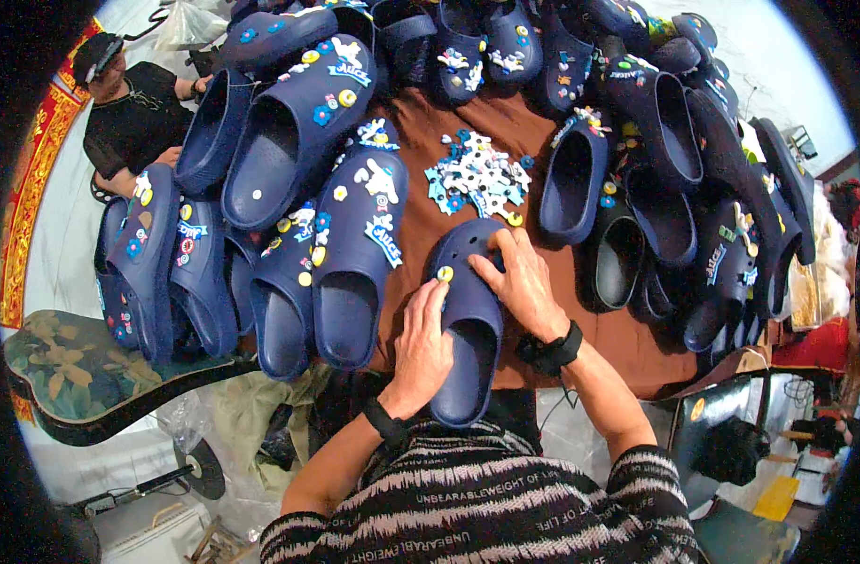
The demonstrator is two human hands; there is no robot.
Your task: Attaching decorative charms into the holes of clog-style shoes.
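A dark blue clog (469, 303) lies in front of me, its toe pointing away and its heel near my body. My left hand (422, 348) grips its left side, fingertips beside a small round yellow charm (445, 274) on the upper. Over the right side of the toe, my right hand (526, 289) is closed on the clog, with thumb and bent fingers at the holed part; whether a charm is under those fingers is hidden. Just beyond the toe is a loose pile of white, blue and yellow shoe charms (477, 174).
Charm-covered blue clogs (350, 310) are stacked at left, and more clogs (660, 221) line the right and far sides of the brown cloth (416, 254). A dark stool with a leaf pattern (82, 371) stands at lower left. Another person (134, 117) is at the far left.
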